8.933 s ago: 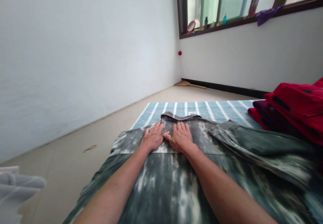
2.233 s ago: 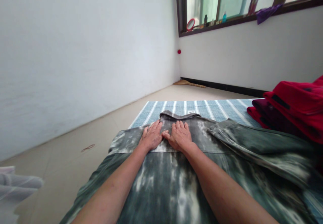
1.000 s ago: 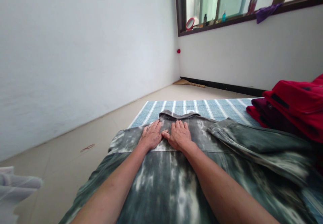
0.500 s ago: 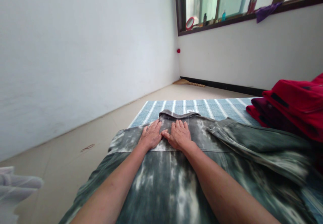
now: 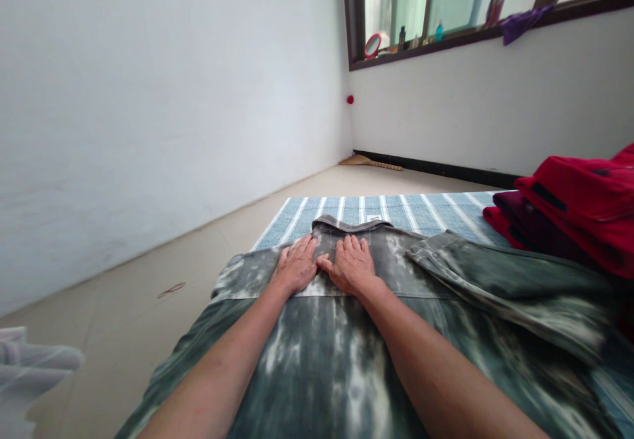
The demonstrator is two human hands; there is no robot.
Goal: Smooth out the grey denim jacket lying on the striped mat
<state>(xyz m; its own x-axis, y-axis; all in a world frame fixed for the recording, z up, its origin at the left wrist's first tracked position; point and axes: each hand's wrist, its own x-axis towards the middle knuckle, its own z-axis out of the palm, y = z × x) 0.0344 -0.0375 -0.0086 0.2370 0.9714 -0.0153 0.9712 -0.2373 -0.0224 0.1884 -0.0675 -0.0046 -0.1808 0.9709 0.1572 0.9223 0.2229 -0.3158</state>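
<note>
A dark green and white mottled shirt (image 5: 317,360) lies spread back-up on a blue striped mat (image 5: 426,209). My left hand (image 5: 296,267) and my right hand (image 5: 352,267) lie flat side by side on its upper back, just below the collar (image 5: 352,225). Both hands are open with the fingers stretched out, thumbs nearly touching. One sleeve (image 5: 500,280) is folded across to the right.
A pile of red and maroon folded clothes (image 5: 569,221) sits at the right on the mat. White cloth (image 5: 30,373) lies at the lower left on the beige floor. A window sill (image 5: 446,36) with small bottles and a red mirror runs above the far wall. A broom (image 5: 369,162) lies in the corner.
Almost nothing has changed; both hands stay flat on the shirt below the collar, with only a slight shift of the view.
</note>
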